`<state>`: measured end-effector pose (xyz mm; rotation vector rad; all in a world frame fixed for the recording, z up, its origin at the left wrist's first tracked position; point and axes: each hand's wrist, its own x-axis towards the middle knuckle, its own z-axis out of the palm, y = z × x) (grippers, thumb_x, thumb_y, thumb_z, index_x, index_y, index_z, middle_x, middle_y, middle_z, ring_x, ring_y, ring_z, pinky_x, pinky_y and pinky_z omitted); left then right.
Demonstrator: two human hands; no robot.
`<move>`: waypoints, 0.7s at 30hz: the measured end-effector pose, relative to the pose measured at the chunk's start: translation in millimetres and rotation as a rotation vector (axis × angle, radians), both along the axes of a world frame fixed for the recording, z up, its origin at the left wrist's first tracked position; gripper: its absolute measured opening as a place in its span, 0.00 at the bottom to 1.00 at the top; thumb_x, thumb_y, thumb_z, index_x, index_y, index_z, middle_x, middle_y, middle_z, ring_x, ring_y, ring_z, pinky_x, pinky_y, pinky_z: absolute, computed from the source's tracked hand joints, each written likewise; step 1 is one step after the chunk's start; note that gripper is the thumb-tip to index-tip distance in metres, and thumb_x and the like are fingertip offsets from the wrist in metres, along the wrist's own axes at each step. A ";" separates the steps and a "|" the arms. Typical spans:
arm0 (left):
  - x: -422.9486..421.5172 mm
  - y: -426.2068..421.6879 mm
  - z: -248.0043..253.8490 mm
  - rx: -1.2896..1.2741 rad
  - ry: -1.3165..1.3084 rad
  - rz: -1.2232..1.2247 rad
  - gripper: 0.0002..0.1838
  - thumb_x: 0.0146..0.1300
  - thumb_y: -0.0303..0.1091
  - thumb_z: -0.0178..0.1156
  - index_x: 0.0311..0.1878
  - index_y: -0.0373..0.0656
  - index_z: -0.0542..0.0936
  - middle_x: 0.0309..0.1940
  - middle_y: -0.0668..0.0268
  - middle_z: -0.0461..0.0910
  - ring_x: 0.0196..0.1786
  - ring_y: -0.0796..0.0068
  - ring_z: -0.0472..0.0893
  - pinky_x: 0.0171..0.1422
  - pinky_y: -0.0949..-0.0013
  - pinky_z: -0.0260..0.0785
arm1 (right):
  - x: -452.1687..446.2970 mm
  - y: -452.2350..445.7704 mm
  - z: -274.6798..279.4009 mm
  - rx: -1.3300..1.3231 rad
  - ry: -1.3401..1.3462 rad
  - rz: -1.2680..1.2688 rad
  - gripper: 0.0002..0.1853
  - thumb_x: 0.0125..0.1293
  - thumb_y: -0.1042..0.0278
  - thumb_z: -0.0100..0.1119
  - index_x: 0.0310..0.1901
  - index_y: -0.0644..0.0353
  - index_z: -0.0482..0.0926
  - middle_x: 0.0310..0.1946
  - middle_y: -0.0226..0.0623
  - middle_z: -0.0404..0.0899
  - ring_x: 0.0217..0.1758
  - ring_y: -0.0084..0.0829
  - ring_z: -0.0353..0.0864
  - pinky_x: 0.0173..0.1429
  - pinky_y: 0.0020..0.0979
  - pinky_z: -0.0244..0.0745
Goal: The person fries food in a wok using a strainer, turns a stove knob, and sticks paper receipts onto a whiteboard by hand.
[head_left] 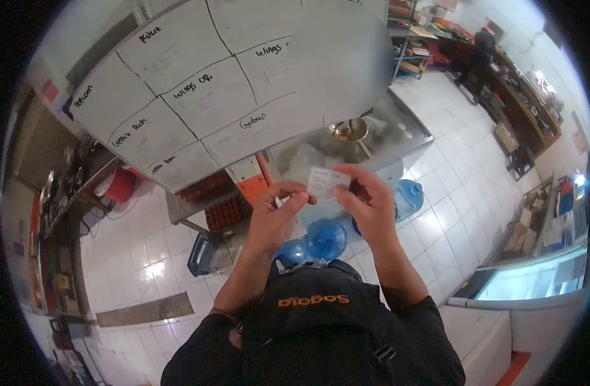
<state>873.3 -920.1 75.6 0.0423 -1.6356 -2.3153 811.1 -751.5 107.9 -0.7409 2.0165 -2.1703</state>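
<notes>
A small white printed label (328,183) is held up in front of the whiteboard. My right hand (371,204) pinches its right side between thumb and fingers. At its lower left corner, my left hand (277,215) has thumb and forefinger closed on the edge. Something pale shows under my left palm, too hidden to name. The whiteboard (243,83) is ruled into sections with handwritten words, and several small paper slips stick to it.
Behind the board stands a metal counter (411,122) with a metal bowl (350,130). Large blue water bottles (326,238) stand on the tiled floor below. A red bucket (119,186) is at left, a white chest (478,338) at lower right. Another person (483,58) stands far back right.
</notes>
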 end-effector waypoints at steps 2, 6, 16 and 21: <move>-5.2 9.4 2.2 0.018 0.001 0.052 0.06 0.55 0.27 0.62 0.36 0.38 0.78 0.33 0.63 0.79 0.37 0.73 0.78 0.46 0.69 0.68 | -12.3 5.4 -1.3 -0.002 -0.021 0.039 0.17 0.57 0.77 0.61 0.50 0.62 0.77 0.30 0.23 0.74 0.31 0.12 0.68 0.34 0.15 0.64; -11.1 18.5 1.4 0.055 -0.013 0.109 0.04 0.56 0.26 0.60 0.34 0.38 0.78 0.33 0.63 0.79 0.36 0.74 0.78 0.45 0.69 0.68 | -28.2 5.9 -9.6 -0.054 -0.060 0.078 0.16 0.57 0.77 0.61 0.49 0.62 0.78 0.28 0.20 0.72 0.28 0.11 0.66 0.32 0.15 0.62; -12.2 18.5 -45.2 -0.081 -0.153 0.276 0.03 0.59 0.27 0.59 0.33 0.39 0.78 0.31 0.69 0.78 0.36 0.82 0.75 0.44 0.76 0.65 | -42.3 -6.5 -64.4 0.115 0.212 -0.041 0.24 0.52 0.74 0.65 0.54 0.60 0.73 0.44 0.38 0.73 0.47 0.27 0.72 0.51 0.28 0.69; 12.1 10.8 -59.6 -0.257 -0.290 0.239 0.02 0.59 0.26 0.58 0.35 0.40 0.78 0.32 0.72 0.78 0.36 0.85 0.74 0.42 0.79 0.65 | -35.7 -19.1 -92.0 0.220 0.417 0.076 0.24 0.52 0.72 0.66 0.53 0.60 0.74 0.48 0.41 0.75 0.52 0.30 0.74 0.54 0.30 0.69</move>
